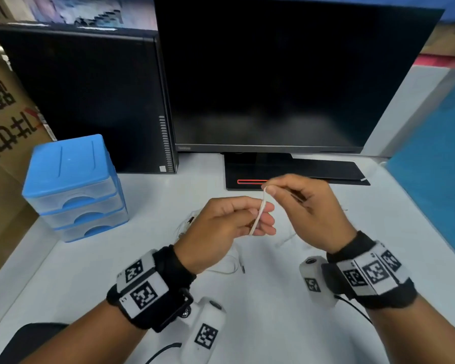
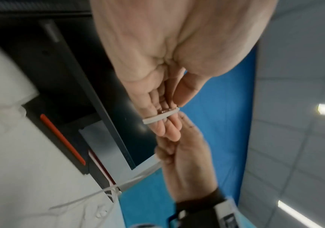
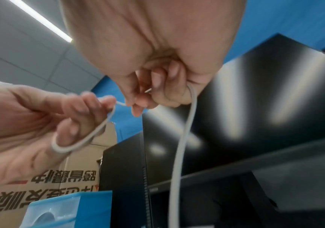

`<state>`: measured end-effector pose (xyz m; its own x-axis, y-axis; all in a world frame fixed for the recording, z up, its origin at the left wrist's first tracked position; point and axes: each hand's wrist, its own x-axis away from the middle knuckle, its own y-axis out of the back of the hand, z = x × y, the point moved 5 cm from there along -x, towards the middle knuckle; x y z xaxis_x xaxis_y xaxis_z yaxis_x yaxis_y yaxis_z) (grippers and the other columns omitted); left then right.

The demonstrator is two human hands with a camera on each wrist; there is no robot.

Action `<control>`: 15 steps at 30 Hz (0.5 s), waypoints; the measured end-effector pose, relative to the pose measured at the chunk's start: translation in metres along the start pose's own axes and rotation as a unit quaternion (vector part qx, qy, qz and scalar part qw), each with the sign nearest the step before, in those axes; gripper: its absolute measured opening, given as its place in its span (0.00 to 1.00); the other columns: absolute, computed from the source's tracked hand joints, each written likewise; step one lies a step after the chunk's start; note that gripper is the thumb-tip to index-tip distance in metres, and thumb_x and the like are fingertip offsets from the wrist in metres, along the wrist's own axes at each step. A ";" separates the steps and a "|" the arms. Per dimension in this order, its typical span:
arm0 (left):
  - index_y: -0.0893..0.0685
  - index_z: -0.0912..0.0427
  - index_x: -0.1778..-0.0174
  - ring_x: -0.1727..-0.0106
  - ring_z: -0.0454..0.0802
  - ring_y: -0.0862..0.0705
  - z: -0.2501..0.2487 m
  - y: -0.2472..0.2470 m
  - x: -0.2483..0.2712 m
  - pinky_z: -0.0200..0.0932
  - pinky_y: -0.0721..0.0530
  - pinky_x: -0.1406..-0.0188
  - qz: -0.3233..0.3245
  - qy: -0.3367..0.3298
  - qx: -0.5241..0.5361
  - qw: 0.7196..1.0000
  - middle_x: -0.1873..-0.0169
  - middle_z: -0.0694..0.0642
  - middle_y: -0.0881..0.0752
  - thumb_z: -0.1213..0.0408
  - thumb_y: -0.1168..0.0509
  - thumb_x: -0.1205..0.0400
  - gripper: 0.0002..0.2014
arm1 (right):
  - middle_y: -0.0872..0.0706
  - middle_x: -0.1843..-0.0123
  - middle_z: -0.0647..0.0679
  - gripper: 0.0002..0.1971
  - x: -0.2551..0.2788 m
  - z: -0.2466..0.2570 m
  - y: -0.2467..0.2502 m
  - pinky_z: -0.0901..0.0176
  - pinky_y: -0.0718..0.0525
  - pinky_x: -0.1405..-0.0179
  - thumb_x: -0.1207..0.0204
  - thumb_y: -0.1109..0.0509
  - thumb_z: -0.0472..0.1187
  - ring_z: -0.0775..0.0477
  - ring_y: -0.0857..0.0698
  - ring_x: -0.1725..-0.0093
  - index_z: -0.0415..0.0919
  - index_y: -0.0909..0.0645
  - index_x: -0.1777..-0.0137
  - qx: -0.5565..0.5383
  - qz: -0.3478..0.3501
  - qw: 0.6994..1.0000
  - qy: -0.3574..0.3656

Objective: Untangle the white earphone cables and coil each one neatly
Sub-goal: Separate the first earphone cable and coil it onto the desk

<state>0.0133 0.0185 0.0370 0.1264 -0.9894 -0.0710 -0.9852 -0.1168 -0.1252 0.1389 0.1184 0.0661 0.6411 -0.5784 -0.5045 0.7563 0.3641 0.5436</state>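
A white earphone cable is looped in a few turns round the straight fingers of my left hand, and the thumb presses the turns against them. My right hand is raised just above and behind it, pinching the same cable between thumb and forefinger; from that hand the free length hangs down. More white cable with a small plug lies loose on the desk under my left wrist, and a further tangle sits left of my left hand, partly hidden.
A blue-topped plastic drawer unit stands at the left. Behind it are a black computer case and a dark monitor on a black base. A cardboard box is at far left, a blue partition at right.
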 end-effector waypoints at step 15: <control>0.11 0.66 0.48 0.54 0.56 0.08 0.000 0.011 0.002 0.42 0.11 0.51 0.073 0.122 0.013 0.990 0.59 0.59 0.08 0.57 0.35 0.22 0.16 | 0.09 0.55 0.61 0.08 0.011 -0.033 -0.033 0.55 0.13 0.50 0.17 0.33 0.41 0.56 0.11 0.54 0.53 0.12 0.51 0.004 -0.018 0.998 -0.054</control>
<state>0.0033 0.0150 0.0352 -0.0515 -0.9873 0.1505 -0.9873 0.0276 -0.1562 0.1252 0.1242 0.0198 0.5959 -0.6658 -0.4490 0.7768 0.3359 0.5327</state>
